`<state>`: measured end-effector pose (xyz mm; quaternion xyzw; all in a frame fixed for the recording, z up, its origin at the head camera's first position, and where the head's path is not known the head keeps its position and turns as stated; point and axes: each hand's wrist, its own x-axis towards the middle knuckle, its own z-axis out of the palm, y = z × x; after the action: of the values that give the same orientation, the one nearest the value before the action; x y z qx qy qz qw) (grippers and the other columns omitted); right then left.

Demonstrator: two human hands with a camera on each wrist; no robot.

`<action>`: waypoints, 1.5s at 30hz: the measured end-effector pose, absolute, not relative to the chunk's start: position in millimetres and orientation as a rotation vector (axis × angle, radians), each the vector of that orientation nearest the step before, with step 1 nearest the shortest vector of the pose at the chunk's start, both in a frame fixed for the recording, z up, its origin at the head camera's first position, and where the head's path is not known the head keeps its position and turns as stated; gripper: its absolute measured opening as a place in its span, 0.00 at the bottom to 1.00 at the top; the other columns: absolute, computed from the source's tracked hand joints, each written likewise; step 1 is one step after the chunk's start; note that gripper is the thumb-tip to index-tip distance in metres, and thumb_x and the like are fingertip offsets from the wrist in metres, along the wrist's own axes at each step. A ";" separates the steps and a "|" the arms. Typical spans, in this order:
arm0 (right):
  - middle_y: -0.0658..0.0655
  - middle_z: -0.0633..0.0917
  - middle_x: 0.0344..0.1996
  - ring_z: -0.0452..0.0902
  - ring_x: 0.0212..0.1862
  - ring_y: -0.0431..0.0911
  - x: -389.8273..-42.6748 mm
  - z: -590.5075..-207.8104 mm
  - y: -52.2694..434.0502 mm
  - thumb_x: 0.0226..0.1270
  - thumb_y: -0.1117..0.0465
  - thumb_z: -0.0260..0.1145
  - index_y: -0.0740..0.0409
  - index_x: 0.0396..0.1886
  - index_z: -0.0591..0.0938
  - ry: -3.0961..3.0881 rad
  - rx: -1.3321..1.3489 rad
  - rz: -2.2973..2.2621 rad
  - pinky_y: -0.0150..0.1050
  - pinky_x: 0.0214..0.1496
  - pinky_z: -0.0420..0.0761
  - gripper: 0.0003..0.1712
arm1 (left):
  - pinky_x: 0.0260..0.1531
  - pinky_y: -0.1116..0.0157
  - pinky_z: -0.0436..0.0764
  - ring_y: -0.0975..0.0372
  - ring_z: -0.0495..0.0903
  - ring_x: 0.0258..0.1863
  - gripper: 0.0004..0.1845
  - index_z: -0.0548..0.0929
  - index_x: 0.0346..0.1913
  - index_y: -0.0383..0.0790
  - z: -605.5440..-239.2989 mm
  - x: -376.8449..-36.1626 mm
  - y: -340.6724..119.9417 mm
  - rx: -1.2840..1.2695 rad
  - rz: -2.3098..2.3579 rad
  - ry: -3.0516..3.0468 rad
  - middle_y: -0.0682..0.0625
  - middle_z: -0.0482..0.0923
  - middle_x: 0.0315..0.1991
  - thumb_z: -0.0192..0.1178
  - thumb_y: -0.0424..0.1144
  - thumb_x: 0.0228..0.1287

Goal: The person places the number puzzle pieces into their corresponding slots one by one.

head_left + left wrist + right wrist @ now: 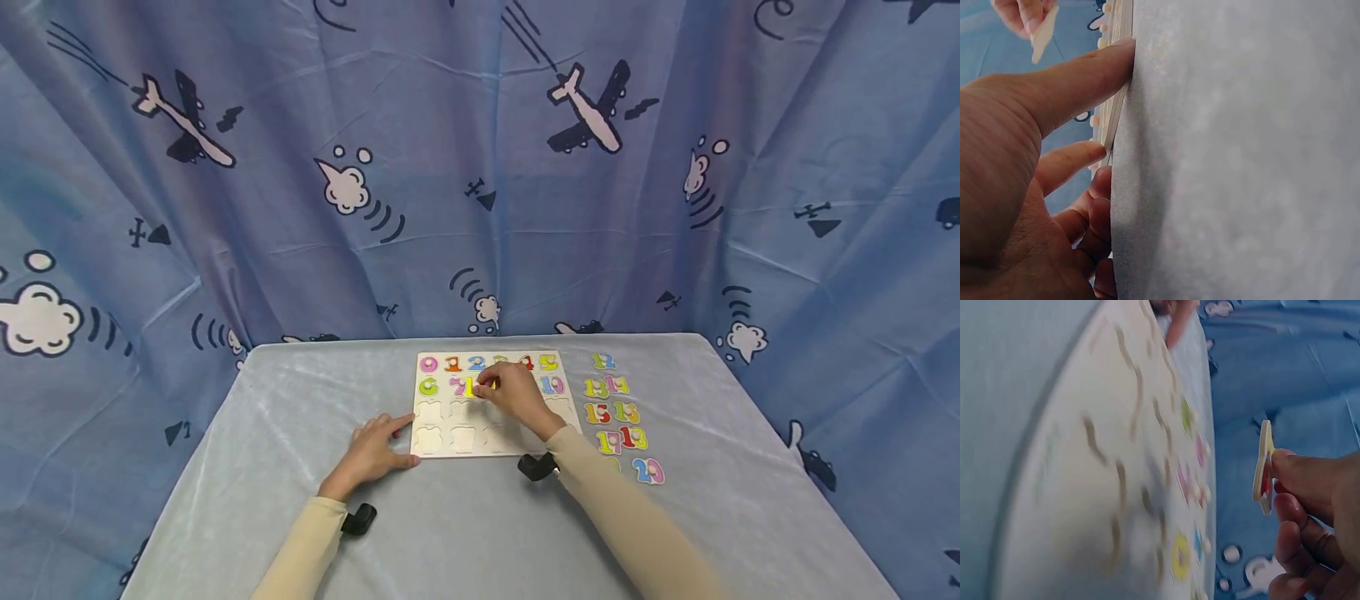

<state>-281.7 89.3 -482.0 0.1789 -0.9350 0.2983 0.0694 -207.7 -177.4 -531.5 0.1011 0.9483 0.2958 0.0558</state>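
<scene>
A pale wooden number puzzle board (438, 414) lies on the table, with colourful number pieces in its two upper rows and bare recesses in the lower rows. My right hand (517, 392) pinches a number piece (1264, 465) by thumb and fingers, held above the board. Yellow shows on this piece in the head view, and some red in the right wrist view; its full number is hidden. At the board's left edge, my left hand (373, 450) has its thumb (1094, 81) and index finger touching the side, its fingers loosely spread.
Right of the board, several loose number pieces (597, 413) lie in uneven rows, one blue and pink piece (648, 471) nearest the front. My right sleeve partly covers one. A grey cloth covers the table (315, 400); a blue patterned curtain (420, 167) hangs behind.
</scene>
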 end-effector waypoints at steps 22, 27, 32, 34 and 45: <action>0.42 0.81 0.18 0.71 0.23 0.34 -276.5 -520.4 11.5 0.56 0.55 0.76 0.49 0.26 0.87 -2.967 0.629 0.808 0.30 0.28 0.69 0.06 | 0.43 0.58 0.60 0.61 0.65 0.35 0.41 0.75 0.67 0.47 -530.9 -202.8 -174.5 0.315 0.914 2.884 0.53 0.70 0.35 0.76 0.50 0.48; 0.42 0.82 0.19 0.72 0.23 0.34 -281.2 -522.9 9.3 0.56 0.55 0.76 0.49 0.25 0.87 -2.958 0.630 0.823 0.30 0.29 0.69 0.06 | 0.43 0.58 0.60 0.61 0.65 0.34 0.40 0.75 0.67 0.47 -530.4 -203.8 -174.7 0.323 0.916 2.894 0.52 0.70 0.34 0.76 0.50 0.48; 0.43 0.82 0.19 0.71 0.23 0.35 -282.5 -522.1 8.2 0.56 0.56 0.76 0.50 0.26 0.87 -2.972 0.625 0.845 0.29 0.29 0.69 0.06 | 0.43 0.58 0.60 0.62 0.65 0.35 0.40 0.75 0.67 0.47 -531.4 -205.6 -175.7 0.326 0.912 2.893 0.53 0.69 0.34 0.76 0.50 0.48; 0.43 0.81 0.19 0.71 0.23 0.35 -282.1 -520.8 8.6 0.56 0.56 0.76 0.50 0.26 0.86 -2.982 0.629 0.852 0.29 0.28 0.69 0.06 | 0.43 0.58 0.60 0.62 0.65 0.35 0.41 0.75 0.67 0.47 -532.6 -206.2 -175.7 0.326 0.909 2.891 0.53 0.69 0.34 0.76 0.50 0.48; 0.47 0.82 0.26 0.72 0.28 0.37 -280.9 -504.6 36.0 0.61 0.56 0.72 0.53 0.35 0.86 -2.908 0.686 1.058 0.30 0.33 0.72 0.07 | 0.44 0.58 0.62 0.62 0.67 0.36 0.42 0.75 0.68 0.47 -532.2 -206.7 -176.4 0.317 0.912 2.894 0.53 0.71 0.36 0.77 0.50 0.47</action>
<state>-280.9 36.0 -504.6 0.2166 -0.9174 0.3337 -0.0139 -206.7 -176.4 -532.2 0.1039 0.9476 0.2986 0.0452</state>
